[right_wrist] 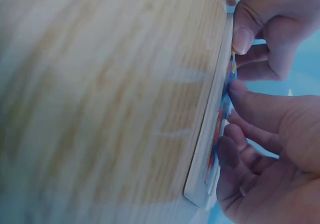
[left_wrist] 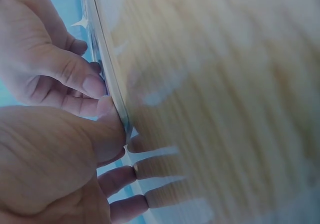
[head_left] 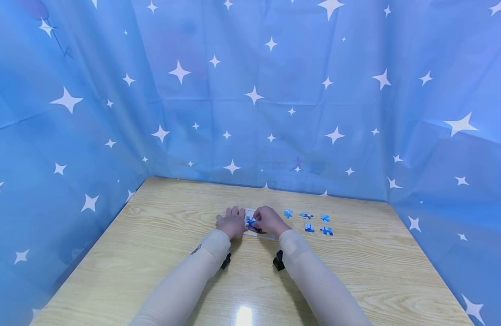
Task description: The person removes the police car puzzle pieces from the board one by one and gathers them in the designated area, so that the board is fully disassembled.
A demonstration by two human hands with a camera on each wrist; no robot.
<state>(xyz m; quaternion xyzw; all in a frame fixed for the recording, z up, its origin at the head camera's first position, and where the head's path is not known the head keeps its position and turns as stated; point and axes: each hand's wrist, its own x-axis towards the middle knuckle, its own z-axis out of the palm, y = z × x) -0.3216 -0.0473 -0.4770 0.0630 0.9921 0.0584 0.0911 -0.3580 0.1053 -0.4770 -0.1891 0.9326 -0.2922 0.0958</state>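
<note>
A thin white puzzle board (head_left: 270, 236) with a colourful picture lies on the table between my hands. My left hand (head_left: 232, 222) rests at its left edge, fingers spread on the tabletop and thumb pressed to the board's rim. Over the picture, my right hand (head_left: 270, 220) pinches a blue puzzle piece (head_left: 253, 219) with thumb and bent fingers, right down at the board's surface. In the right wrist view, the thumb (right_wrist: 237, 87) touches the blue part of the picture, and the other fingers curl in behind. My fingers mostly hide the piece.
Several loose blue puzzle pieces (head_left: 309, 227) lie on the wooden table (head_left: 152, 226) to the right of the board. A blue curtain with white stars (head_left: 254, 95) encloses the back and sides. Black wrist cameras (head_left: 279, 261) sit under both forearms.
</note>
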